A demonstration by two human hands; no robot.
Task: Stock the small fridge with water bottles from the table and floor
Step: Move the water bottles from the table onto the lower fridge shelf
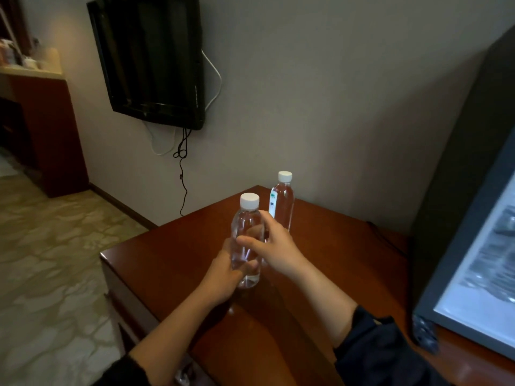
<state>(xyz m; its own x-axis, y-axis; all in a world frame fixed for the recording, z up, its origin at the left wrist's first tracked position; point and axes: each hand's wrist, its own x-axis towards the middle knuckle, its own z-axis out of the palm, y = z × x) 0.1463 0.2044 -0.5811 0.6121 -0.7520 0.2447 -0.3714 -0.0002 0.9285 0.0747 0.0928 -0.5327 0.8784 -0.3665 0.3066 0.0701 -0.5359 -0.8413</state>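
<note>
Finding: both of your hands are clamped on one item, the near bottle [245, 224]. Your left hand [223, 277] wraps the lower body with its fingers curled round it. Your right hand [278, 250] grips the middle, thumb across the front and fingers behind. The bottle is upright, capped and full, over the middle of the counter [167, 260]. Whether its base rests on the wood or is just clear of it cannot be told.

The far bottle [282, 203] stands upright close behind your right hand, near the back corner of the counter. Contact between your knuckles and that bottle cannot be ruled out from this view.

The fridge [451, 207] stands on the counter at your right with its pale interior showing. The interior is blurred, so free shelf space cannot be confirmed.

Risks, in my judgement:
- Swinging right toward the fridge, your right hand or wrist may clip the far bottle. It is tall and narrow, sits near the edge and would topple or roll off.
- The near bottle is thin clear plastic. It will buckle under a hard squeeze, and a loose grip may slip if one hand lets go abruptly.
- A blind reach into the fridge may strike the frame or whatever is already inside.

Recommendation: settle the bottle in one hand and lift it clear before you cross to the fridge.
</note>
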